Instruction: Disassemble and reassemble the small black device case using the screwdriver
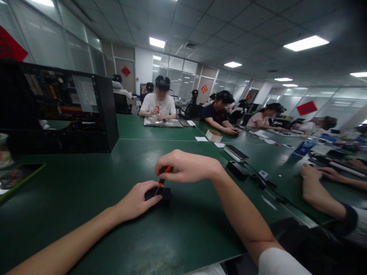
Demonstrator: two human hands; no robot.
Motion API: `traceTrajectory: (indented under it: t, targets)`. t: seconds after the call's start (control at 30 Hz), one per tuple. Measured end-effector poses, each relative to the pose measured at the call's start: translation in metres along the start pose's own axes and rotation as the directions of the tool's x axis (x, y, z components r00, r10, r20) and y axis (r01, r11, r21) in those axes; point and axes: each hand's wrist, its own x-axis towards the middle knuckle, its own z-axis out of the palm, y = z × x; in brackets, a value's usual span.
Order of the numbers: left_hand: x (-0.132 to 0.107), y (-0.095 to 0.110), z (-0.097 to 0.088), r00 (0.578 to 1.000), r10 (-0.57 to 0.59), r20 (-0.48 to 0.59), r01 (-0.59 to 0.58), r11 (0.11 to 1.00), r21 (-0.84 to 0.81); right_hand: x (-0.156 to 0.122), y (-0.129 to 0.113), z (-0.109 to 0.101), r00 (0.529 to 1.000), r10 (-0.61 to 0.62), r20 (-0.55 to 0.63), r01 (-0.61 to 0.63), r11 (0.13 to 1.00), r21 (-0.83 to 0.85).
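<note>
On the green table a small black box-shaped part [165,196] lies under my hands. My left hand [139,198] is closed on its left side, thumb in front and fingers behind, keeping it against the tabletop. Above it, my right hand [183,166] grips the red and black handle of a screwdriver [166,170] from the top. The thin shaft slants down to the left and reaches the top of the black part between my left thumb and fingers. What the tip touches is too small to make out.
An open black computer case [106,114] stands at the left, near a green-edged tray [25,177]. Right of my hands are a small open box [214,136], a white and black device [236,152] and cables. A co-worker's arms [321,191] rest at the right; other people sit farther back.
</note>
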Motion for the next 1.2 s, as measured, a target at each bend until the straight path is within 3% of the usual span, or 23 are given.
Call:
traceTrajectory:
  t: [0.4,1.2]
  targets:
    - [-0.002,-0.001,0.002,0.999,0.027,-0.021,-0.027,0.999,-0.019,0.001,-0.001,0.002,0.999,0.005,-0.033,-0.005,1.0,-0.021]
    - [0.004,-0.01,0.002,0.998,0.055,-0.023,-0.055,0.998,-0.008,0.002,-0.009,-0.001,0.993,-0.098,0.063,0.1,0.995,-0.022]
